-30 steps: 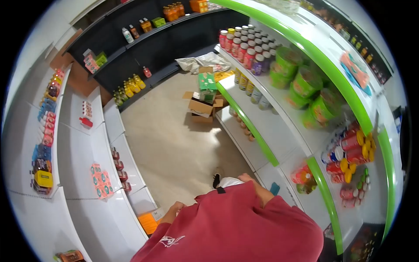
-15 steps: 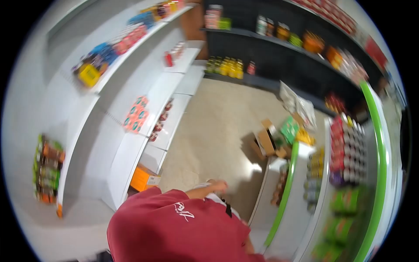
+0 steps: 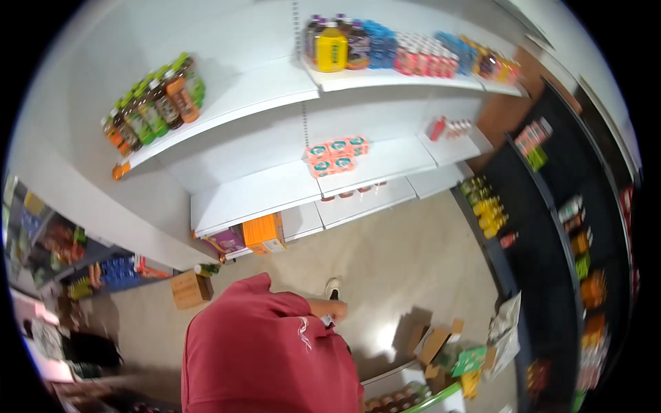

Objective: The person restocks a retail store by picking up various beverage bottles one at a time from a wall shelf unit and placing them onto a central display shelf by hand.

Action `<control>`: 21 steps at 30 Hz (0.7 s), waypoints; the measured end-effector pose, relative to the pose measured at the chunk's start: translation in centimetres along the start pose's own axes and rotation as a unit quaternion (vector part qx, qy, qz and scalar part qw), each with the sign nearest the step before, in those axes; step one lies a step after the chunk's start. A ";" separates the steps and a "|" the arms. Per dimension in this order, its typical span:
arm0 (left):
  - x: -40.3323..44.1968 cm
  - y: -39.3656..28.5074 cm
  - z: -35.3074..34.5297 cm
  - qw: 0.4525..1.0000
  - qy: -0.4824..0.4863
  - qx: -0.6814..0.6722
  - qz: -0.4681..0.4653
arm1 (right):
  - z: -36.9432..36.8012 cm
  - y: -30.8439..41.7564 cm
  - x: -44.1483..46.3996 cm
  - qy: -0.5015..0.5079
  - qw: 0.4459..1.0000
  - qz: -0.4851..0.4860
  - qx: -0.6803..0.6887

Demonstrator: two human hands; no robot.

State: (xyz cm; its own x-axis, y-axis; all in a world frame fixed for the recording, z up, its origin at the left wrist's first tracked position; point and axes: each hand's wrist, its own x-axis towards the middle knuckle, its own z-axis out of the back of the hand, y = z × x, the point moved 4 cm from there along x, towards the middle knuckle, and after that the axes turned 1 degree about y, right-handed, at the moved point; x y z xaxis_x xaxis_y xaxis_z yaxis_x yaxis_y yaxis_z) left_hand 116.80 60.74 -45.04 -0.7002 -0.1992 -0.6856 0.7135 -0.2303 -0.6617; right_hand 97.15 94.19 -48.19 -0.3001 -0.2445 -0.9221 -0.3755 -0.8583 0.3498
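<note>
My left hand [image 3: 337,313] hangs in front of my red shirt [image 3: 261,351], over the tiled floor. It is small and blurred; its fingers cannot be made out clearly, and a pale patch beside it may be clothing. Below and ahead of it shows one light shoe [image 3: 333,288]. My right hand is out of sight behind the shirt at the bottom edge. An orange carton [image 3: 263,234] stands on the bottom level of the white shelving ahead, with a purple pack [image 3: 226,239] to its left. Pink packs [image 3: 337,157] sit on the middle shelf.
Bottles [image 3: 155,103] and a yellow jug [image 3: 331,49] line the top white shelf [image 3: 248,96]. Dark shelving [image 3: 544,275] runs along the right. Opened cardboard boxes [image 3: 432,343] lie on the floor. A closed carton [image 3: 191,289] stands left, and another person [image 3: 76,344] is at far left.
My view has turned left, so the white shelving now spans the front and the dark shelving has shifted right. A carton and a person have come into view on the left.
</note>
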 end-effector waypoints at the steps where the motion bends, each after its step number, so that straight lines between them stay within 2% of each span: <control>1: -0.2 2.6 2.6 0.999 -0.033 -0.024 0.028 | 0.4 2.0 0.6 0.000 1.000 0.000 -0.015; 5: -2.5 12.7 11.0 0.971 -0.149 -0.103 0.155 | 2.1 11.0 3.4 0.002 0.996 -0.004 -0.086; 6: -3.3 14.8 12.5 0.971 -0.171 -0.064 0.152 | 2.4 13.6 4.4 0.002 0.994 -0.002 -0.107; 8: -5.7 17.8 14.7 0.958 -0.227 0.163 0.062 | 2.7 19.1 9.1 0.034 0.988 -0.009 -0.151; 9: -6.0 19.6 14.9 0.953 -0.250 0.154 0.078 | 2.1 23.0 9.6 0.046 0.988 0.041 -0.143; 11: -6.6 22.8 15.3 0.939 -0.289 0.148 0.111 | 2.2 27.1 18.3 0.203 0.977 0.058 -0.003; 14: -6.3 24.4 16.5 0.966 -0.186 0.054 0.174 | -7.0 38.0 17.2 0.171 0.944 0.199 -0.202; 15: -7.3 24.6 17.9 0.957 -0.223 -0.096 0.160 | -10.6 41.5 15.5 0.197 0.816 0.372 -0.398; 16: -8.4 24.4 17.8 0.925 -0.249 -0.248 0.144 | -13.2 44.3 14.7 0.194 0.710 0.384 -0.558; 17: -9.7 23.4 18.7 0.870 -0.269 -0.394 0.125 | -16.0 45.9 15.5 0.178 0.926 0.177 -0.283; 19: -8.8 22.2 22.3 0.830 -0.382 -0.407 0.010 | -23.1 50.5 8.1 0.150 0.902 0.233 -0.332; 20: -8.4 21.6 24.7 0.800 -0.438 -0.408 -0.049 | -26.2 52.4 6.3 0.187 0.893 0.238 -0.333; 21: -7.7 20.9 27.5 0.771 -0.431 -0.464 -0.067 | -29.2 54.0 4.6 0.203 0.882 0.248 -0.346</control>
State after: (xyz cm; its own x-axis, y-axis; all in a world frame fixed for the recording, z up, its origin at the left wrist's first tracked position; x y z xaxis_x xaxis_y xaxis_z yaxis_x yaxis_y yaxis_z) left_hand 136.42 31.26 -45.29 -0.2403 -0.8845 -0.3998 0.0639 0.3965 -0.9158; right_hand 101.04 33.53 -38.35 0.1152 -0.6874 -0.7171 0.3801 -0.6365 0.6711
